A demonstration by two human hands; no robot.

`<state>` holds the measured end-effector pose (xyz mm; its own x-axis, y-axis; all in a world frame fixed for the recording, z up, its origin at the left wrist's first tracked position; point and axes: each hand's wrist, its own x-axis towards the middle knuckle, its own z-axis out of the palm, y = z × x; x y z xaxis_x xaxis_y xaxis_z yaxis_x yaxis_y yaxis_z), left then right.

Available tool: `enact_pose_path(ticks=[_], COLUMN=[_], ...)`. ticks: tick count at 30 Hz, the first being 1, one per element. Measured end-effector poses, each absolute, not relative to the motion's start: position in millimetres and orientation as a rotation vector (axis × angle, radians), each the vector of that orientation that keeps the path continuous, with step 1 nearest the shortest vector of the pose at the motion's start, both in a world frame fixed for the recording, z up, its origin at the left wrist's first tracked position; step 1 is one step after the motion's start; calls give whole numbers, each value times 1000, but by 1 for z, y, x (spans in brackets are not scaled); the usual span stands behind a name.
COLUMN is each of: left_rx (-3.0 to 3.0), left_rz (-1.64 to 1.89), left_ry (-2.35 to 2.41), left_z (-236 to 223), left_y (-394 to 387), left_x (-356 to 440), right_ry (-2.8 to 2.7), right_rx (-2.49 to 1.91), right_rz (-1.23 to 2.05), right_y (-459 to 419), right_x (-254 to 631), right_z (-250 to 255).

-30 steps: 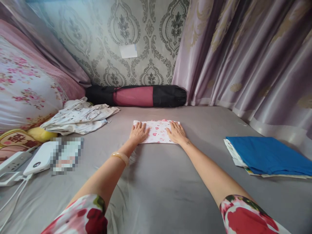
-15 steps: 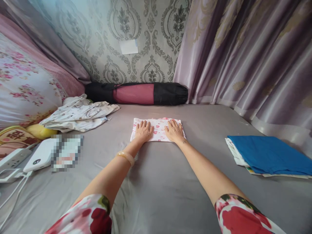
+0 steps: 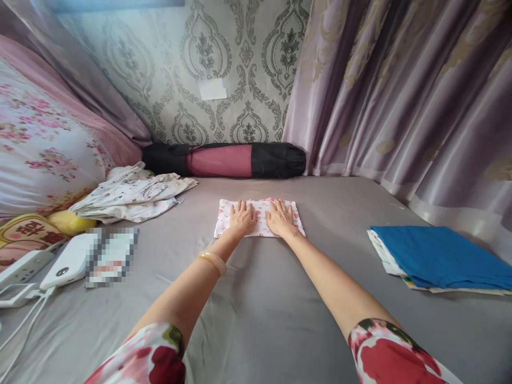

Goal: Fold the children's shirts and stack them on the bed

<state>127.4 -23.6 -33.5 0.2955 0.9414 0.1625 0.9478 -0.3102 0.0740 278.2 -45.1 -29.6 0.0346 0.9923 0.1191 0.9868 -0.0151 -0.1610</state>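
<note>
A white cloth with pink and red prints (image 3: pixel 262 217), folded into a flat rectangle, lies on the grey bed sheet (image 3: pixel 264 309) in front of me. My left hand (image 3: pixel 243 217) rests palm down on its left half, fingers spread and pointing away from me. On the right half lies my right hand (image 3: pixel 280 216), also flat with its fingers apart. Only a narrow strip of the print shows between the two hands. Parts of the cloth under the palms are hidden.
To the right is a folded stack topped by a blue cloth (image 3: pixel 440 256). At the left lie a crumpled white garment (image 3: pixel 132 194), a white power bank (image 3: pixel 72 261) with cables and a power strip (image 3: pixel 26 269). A black and maroon roll bag (image 3: pixel 220 161) lies along the wall.
Both hands have slid inward over the printed cloth, so they are closer together, the left one more clearly. The view has tipped up slightly.
</note>
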Motion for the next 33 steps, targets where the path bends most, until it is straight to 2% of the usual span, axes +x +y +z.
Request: enact_pose_path(ticks=[10, 18, 23, 33], left_rx=[-2573, -2681, -2573, -2591], left_rz=[-331, -182, -305, -335], left_ry=[-1818, -1828, -1755, -1772], left_z=[-52, -36, -33, -47], left_y=[-26, -18, -22, -22], left_x=[141, 137, 130, 130], right_ry=[-2015, -2032, -2063, -2051], right_rx=[-2058, -2115, -1985, -1954], right_rz=[-36, 57, 34, -13], right_y=[-45, -41, -40, -41], right_x=[274, 267, 251, 249], right_z=[-42, -31, -34, -44])
